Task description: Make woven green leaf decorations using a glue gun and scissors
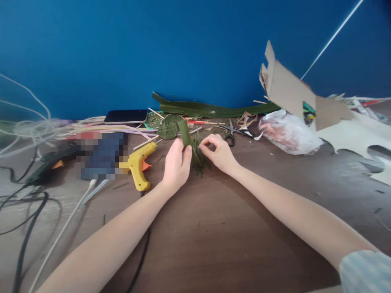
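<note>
Blue wall [91, 53] at the back, brown table [214, 228] in front of you, pretty cluttered. Your left hand [177, 162] is closed on a green leaf strip [185, 134], thumb and fingers pinching it so it sticks up tilted off the table, about mid-desk. Your right hand [218, 152] is just beside it, fingertips pinched narrow on the shredded end [200, 160] of that leaf. Can't tell how much of it you've actually got.

Yellow glue gun [139, 165] lies just left of your left hand, and scissors [233, 132] sit just past your right. Woven pieces [169, 127] and a phone [126, 116] are behind, with long leaves [214, 110] along the wall. Bag [287, 132] and cardboard [290, 91] are off to the right.
</note>
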{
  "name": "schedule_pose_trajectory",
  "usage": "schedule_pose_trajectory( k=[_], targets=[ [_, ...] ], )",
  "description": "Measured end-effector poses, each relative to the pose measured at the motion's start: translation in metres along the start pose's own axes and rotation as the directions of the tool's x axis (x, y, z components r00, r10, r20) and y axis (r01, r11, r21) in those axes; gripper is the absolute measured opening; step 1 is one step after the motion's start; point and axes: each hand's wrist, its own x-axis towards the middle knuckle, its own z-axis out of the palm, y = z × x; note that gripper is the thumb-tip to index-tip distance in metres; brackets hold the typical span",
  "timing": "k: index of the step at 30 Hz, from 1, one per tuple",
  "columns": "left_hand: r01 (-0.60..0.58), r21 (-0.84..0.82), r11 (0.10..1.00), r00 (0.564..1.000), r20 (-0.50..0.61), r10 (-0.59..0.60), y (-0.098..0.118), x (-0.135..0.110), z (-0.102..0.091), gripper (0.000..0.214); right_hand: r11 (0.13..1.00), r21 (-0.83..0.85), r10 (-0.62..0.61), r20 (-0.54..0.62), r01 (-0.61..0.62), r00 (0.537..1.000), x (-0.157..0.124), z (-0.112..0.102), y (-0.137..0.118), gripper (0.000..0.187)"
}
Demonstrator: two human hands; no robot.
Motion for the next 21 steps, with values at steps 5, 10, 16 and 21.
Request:
schedule_pose_trajectory(
  k=[5,10,16,21],
  targets=[
    [0.071,-0.059,0.996,0.997,-0.015,-0.072,-0.002,0.001,0.001,0.013,0.986,-0.146,0.102,0.130,-0.083,0.986,0.002,0.006,0.004,0.011],
    [0.161,-0.048,0.986,0.987,0.014,-0.161,-0.003,0.003,0.003,0.015,0.985,-0.122,0.124,0.035,-0.119,0.992,0.002,0.007,0.005,0.018],
    [0.207,0.013,0.978,0.970,0.126,-0.207,-0.002,0.005,0.003,0.017,0.998,0.049,-0.031,0.018,0.030,0.999,0.000,-0.001,-0.002,0.011],
    [0.184,0.045,0.982,0.970,0.153,-0.189,-0.001,0.005,0.004,0.024,0.992,0.034,-0.125,0.021,0.125,0.992,-0.001,-0.002,-0.005,0.009]
  ],
)
